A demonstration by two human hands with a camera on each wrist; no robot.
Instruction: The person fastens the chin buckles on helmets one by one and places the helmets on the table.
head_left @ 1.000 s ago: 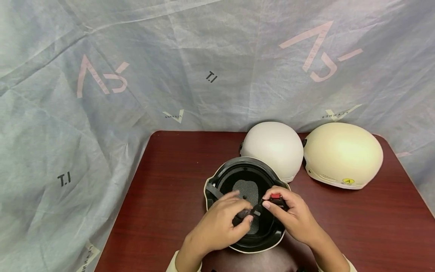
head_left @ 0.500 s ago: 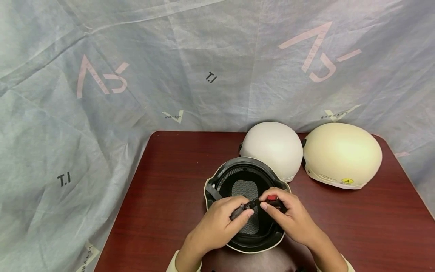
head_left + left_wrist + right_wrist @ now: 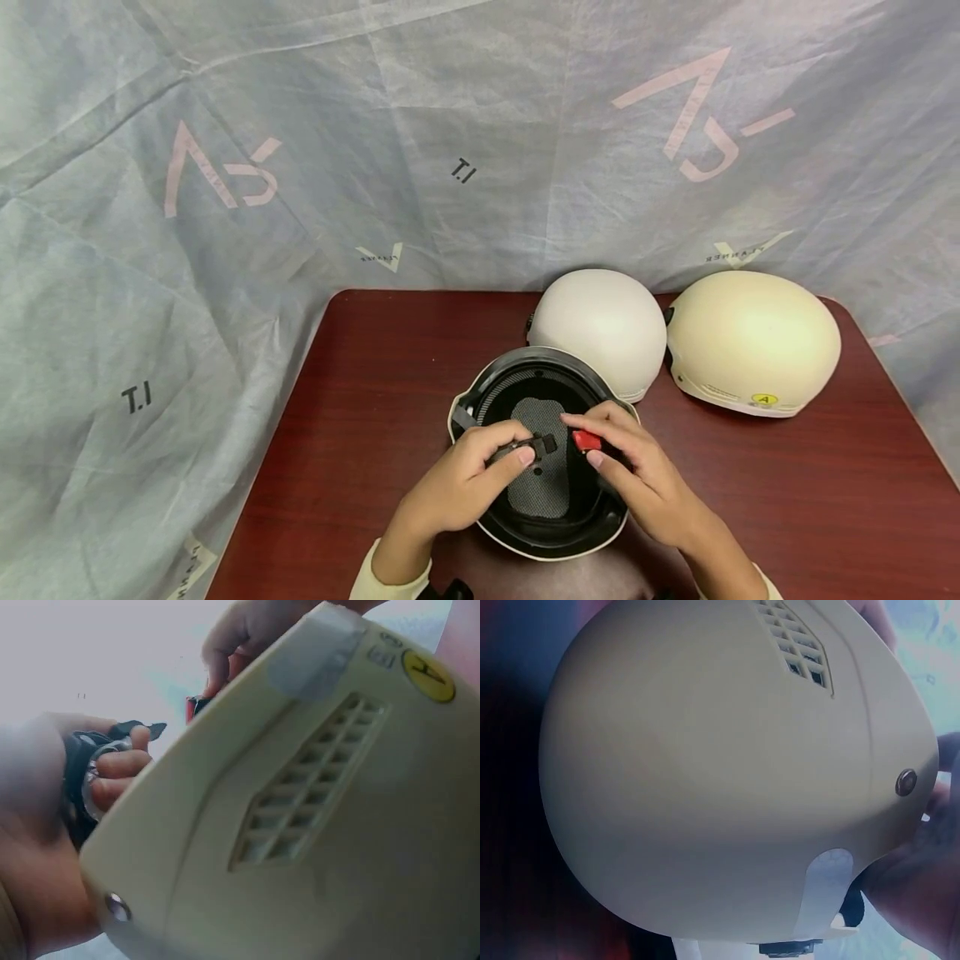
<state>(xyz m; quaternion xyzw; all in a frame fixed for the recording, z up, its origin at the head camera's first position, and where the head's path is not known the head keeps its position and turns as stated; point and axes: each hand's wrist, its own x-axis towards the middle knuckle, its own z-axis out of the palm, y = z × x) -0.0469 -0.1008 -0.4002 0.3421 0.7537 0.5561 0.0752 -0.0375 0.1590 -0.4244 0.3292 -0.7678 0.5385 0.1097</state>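
An upturned helmet (image 3: 540, 542) with a black lining and a cream rim lies in front of me in the head view. Over its opening my left hand (image 3: 461, 483) pinches a black strap end with a black buckle piece (image 3: 547, 444) sticking out past the thumb. My right hand (image 3: 648, 471) holds a red buckle piece (image 3: 587, 442) between thumb and fingers, its index finger stretched out above it. A gap separates the two pieces. The left wrist view shows the cream shell (image 3: 375, 847) with a vent grille; the right wrist view is mostly filled by the same shell (image 3: 705, 765).
A white helmet (image 3: 598, 325) stands just behind the upturned one, touching or nearly touching it. To its right is a larger cream helmet (image 3: 753, 337) with a yellow sticker. All are on a dark red table (image 3: 360, 400), with grey printed sheeting (image 3: 315, 167) behind.
The two buckle pieces, which met between my hands, are now apart. My left hand has drawn back to the left with the black piece; the red piece shows more fully in my right hand.
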